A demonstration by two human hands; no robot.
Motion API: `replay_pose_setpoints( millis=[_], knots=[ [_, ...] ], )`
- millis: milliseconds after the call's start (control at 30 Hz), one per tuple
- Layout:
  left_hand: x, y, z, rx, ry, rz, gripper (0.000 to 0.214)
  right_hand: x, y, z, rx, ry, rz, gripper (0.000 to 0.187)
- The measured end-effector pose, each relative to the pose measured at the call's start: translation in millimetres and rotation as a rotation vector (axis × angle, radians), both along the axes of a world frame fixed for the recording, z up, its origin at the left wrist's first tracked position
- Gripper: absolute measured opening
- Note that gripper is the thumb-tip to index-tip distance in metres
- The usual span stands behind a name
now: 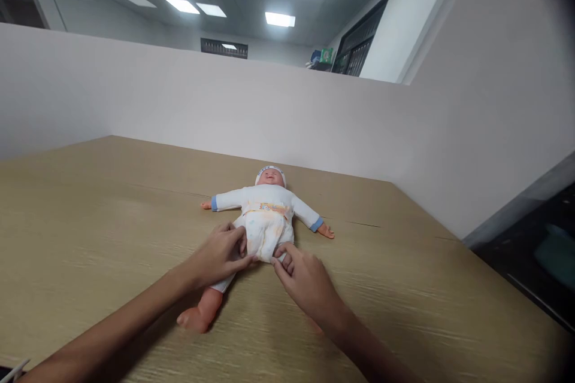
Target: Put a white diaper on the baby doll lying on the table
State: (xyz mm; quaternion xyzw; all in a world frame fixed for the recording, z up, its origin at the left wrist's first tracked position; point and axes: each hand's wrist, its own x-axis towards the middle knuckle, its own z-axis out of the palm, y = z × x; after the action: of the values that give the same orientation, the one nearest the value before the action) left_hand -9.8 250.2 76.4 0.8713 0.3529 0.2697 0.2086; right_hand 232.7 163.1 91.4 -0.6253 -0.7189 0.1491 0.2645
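Note:
A baby doll [266, 196] in a white outfit with blue cuffs lies on its back, its head away from me and its arms spread. Round its hips is a white diaper [265, 230] with a printed orange waistband. My left hand [223, 254] pinches the diaper's edge at the leg on the left. On the other side, my right hand [300, 272] has its fingers closed on the diaper's edge by the other leg. One bare doll foot [197, 316] shows below my left hand; my right hand and forearm mostly hide the other leg.
The doll lies on a wide wood-grain table [135, 209]. A pale low wall [202, 102] rises behind the table's far edge. A dark surface [534, 251] lies beyond the table on the right.

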Motion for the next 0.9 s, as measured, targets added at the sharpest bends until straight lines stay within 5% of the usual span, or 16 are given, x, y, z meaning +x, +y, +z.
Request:
replay_pose_setpoints(
  millis=[100,233,467,767,900],
  knots=[
    [8,2,-2.9,-0.065,-0.027,0.077,0.04,-9,3,-6.2,0.032,-0.071,-0.042,0.018],
    [11,7,-6.2,-0.108,-0.061,0.001,0.036,-16,4,-13.5,0.087,-0.097,-0.037,0.028],
    [8,5,-9.6,-0.062,-0.123,-0.071,0.034,-17,-2,-20.0,0.133,0.019,-0.019,0.009],
    [7,4,-10.6,-0.134,-0.133,-0.095,0.028,-20,-8,-20.7,0.105,-0.012,-0.015,0.017],
    [8,7,-16.9,-0.149,-0.165,-0.058,0.029,-18,-1,-22.1,0.071,0.144,-0.095,0.021]
  ],
)
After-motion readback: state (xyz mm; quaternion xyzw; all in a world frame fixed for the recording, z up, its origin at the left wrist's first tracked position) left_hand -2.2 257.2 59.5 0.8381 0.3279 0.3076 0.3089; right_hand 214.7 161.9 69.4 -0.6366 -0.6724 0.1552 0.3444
